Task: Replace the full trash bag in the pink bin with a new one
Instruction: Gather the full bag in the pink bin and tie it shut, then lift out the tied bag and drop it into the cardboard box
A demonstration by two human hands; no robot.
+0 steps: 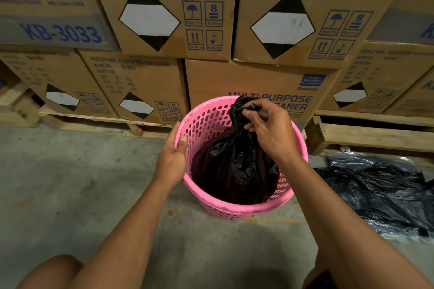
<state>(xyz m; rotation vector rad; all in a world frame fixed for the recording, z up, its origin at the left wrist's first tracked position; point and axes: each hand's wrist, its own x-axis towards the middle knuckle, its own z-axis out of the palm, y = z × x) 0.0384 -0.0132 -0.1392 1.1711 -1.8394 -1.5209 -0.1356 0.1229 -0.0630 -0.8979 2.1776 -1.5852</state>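
Note:
A pink perforated bin (237, 210) stands on the concrete floor in the middle of the head view. Inside it sits a full black trash bag (231, 166), its neck gathered and knotted above the rim. My right hand (270, 127) is shut on the tied neck of that bag, above the bin's far side. My left hand (172, 156) grips the bin's left rim, thumb over the edge. A flat, crumpled black plastic bag (380, 192) lies on the floor to the right of the bin.
Stacked cardboard cartons (164, 18) on wooden pallets (366, 136) form a wall directly behind the bin. Bare concrete floor (70, 183) spreads to the left and front. My knees show at the bottom corners.

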